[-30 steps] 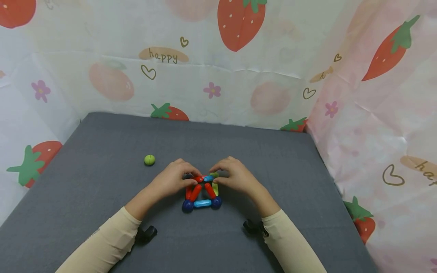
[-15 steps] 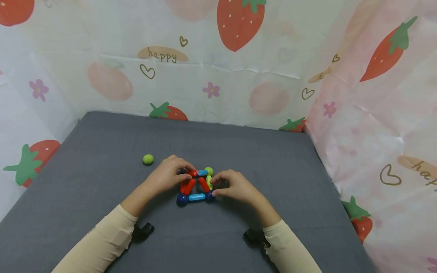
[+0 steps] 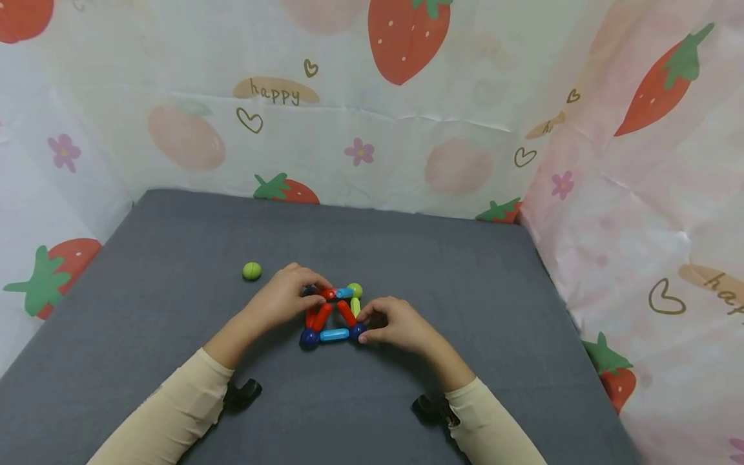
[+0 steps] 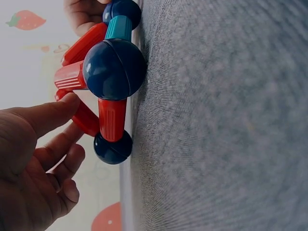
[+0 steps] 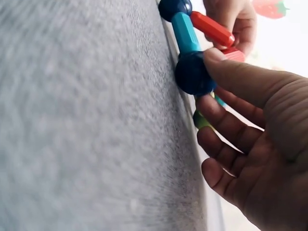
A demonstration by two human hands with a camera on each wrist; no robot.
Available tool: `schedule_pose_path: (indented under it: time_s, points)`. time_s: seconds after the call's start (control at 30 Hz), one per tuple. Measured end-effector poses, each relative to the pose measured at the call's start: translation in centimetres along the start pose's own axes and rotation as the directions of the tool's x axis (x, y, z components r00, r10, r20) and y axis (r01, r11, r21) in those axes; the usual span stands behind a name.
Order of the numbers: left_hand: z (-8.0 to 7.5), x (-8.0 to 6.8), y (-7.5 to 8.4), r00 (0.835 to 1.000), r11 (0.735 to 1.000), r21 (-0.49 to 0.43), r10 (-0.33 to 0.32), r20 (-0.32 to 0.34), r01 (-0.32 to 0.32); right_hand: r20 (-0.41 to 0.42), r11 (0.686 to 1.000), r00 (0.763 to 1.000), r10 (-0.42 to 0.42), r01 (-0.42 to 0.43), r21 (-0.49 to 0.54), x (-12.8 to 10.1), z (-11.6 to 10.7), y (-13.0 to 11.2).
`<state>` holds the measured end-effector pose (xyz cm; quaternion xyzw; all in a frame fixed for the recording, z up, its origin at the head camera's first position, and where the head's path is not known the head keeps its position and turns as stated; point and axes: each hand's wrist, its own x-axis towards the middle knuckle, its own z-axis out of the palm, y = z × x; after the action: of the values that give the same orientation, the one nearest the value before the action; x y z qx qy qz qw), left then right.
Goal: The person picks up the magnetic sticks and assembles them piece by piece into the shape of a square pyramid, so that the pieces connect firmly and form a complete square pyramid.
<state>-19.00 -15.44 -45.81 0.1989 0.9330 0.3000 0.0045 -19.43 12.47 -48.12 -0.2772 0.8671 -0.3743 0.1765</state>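
Observation:
A small frame of magnetic rods and balls rests on the grey table. Its near side is a light blue rod [image 3: 334,335] between two dark blue balls, the left ball [image 4: 114,70] and the right ball [image 5: 194,73]. Red rods [image 3: 322,317] lean up from these corners and meet at the top. A yellow-green rod [image 3: 356,306] and a green ball [image 3: 355,290] form the far right corner. My left hand [image 3: 288,294] pinches a red rod near the top; its fingers partly cover the far left corner. My right hand [image 3: 398,325] pinches the right dark blue ball between thumb and index finger.
A loose lime-green ball [image 3: 252,270] lies on the table [image 3: 465,278] behind and left of the left hand. Strawberry-print curtains [image 3: 401,155] stand along the back and both sides. Black wrist-camera mounts [image 3: 244,395] stick out under both sleeves.
The right hand has gone from the far right corner by the green ball to the near right dark blue ball. The frame and left hand have shifted slightly left and away.

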Motion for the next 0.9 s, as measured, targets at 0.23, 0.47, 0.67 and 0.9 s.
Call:
schedule_pose_path:
  time_s: [0.23, 0.47, 0.67, 0.9]
  points:
    - [0.0, 0.0, -0.2, 1.0, 1.0, -0.012, -0.005, 0.011, 0.005, -0.027, 1.0, 1.0, 0.0, 0.0, 0.009, -0.2, 0.3, 0.2]
    - [-1.3, -0.2, -0.5, 0.999, 0.995, -0.093, -0.037, 0.021, 0.039, -0.042, 1.0, 0.999, -0.009, 0.009, 0.009, 0.0, 0.5, 0.3]
    - [-2.7, -0.5, -0.7, 0.999, 0.993, -0.108, -0.043, 0.004, 0.043, -0.041, 1.0, 0.999, -0.006, 0.007, 0.022, 0.1, 0.6, 0.4]
    - [-4.5, -0.8, -2.2, 0.998, 0.996, -0.085, -0.032, -0.057, 0.027, -0.044, 1.0, 0.999, -0.001, 0.002, 0.031, 0.1, 0.6, 0.6]
